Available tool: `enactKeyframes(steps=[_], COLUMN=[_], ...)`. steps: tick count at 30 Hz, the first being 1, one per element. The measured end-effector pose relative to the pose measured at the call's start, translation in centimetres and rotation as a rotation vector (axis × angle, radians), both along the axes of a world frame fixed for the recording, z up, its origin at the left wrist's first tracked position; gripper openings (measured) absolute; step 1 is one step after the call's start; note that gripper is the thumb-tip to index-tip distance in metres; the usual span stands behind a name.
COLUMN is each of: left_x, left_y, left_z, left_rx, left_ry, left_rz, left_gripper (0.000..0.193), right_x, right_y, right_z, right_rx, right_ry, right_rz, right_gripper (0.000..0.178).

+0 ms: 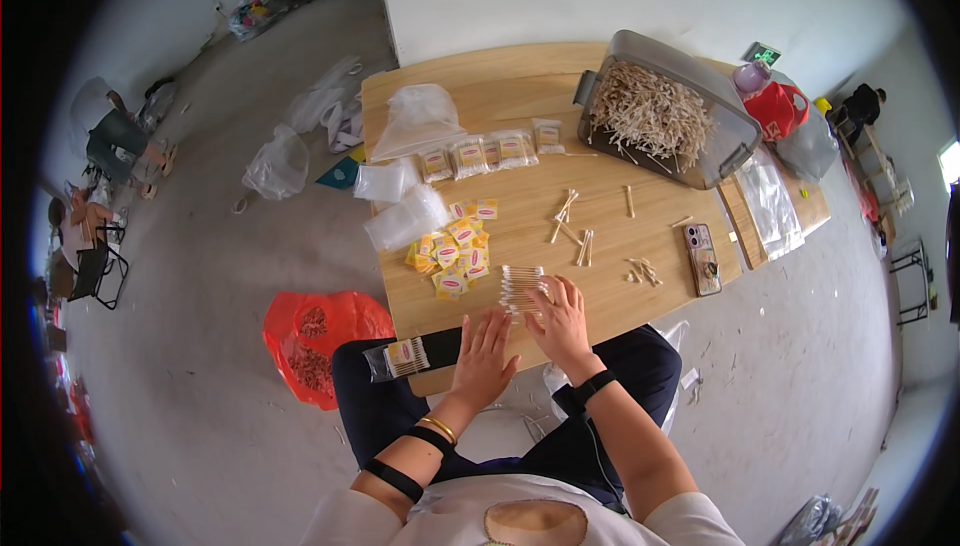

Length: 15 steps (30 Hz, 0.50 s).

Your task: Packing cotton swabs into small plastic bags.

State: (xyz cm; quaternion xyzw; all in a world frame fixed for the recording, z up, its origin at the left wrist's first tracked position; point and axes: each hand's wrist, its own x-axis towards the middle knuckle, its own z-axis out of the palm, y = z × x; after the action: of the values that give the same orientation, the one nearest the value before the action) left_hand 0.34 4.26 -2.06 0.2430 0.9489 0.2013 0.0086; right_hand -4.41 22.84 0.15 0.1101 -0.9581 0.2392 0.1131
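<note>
A row of cotton swabs (520, 281) lies side by side on the wooden table (470, 324) near its front edge. My right hand (560, 321) rests at the row's right ends, fingers stretched out and touching the swabs. My left hand (484, 351) lies just below and left of the row, fingers extended and together, holding nothing. To its left, a clear bag of swabs with a yellow card (404, 356) sits on a black strip at the table's edge. A pile of small yellow-and-white cards (455, 251) lies beyond my left hand.
A grey bin of loose swabs (730, 151) lies tilted at the back right. Filled swab packets (480, 156) line up behind clear bags (410, 216). Loose swabs (563, 216) and a phone (703, 261) are on the right. A red bag (345, 321) sits on the floor.
</note>
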Motion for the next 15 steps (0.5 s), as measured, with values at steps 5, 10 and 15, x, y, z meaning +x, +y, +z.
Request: enactKeyframes(steps=[5, 10, 15], left_x=[-1.0, -2.5, -3.5], left_y=[1.1, 1.9, 2.4], left_z=[0.3, -0.6, -1.2], left_rx=[-0.025, -0.094, -0.108], left_ry=[0.019, 0.113, 0.106], left_rz=[-0.023, -0.022, -0.016], left_gripper=[0.075, 0.076, 0.076], right_x=[-0.1, -0.5, -0.8], right_y=[-0.1, 0.1, 0.3], right_z=[-0.1, 0.1, 0.1], right_rx=[0.033, 0.056, 0.043], right_ry=[-0.024, -0.03, -0.037], right_rz=[-0.001, 0.015, 0.019], right_gripper=[0.042, 0.042, 0.041])
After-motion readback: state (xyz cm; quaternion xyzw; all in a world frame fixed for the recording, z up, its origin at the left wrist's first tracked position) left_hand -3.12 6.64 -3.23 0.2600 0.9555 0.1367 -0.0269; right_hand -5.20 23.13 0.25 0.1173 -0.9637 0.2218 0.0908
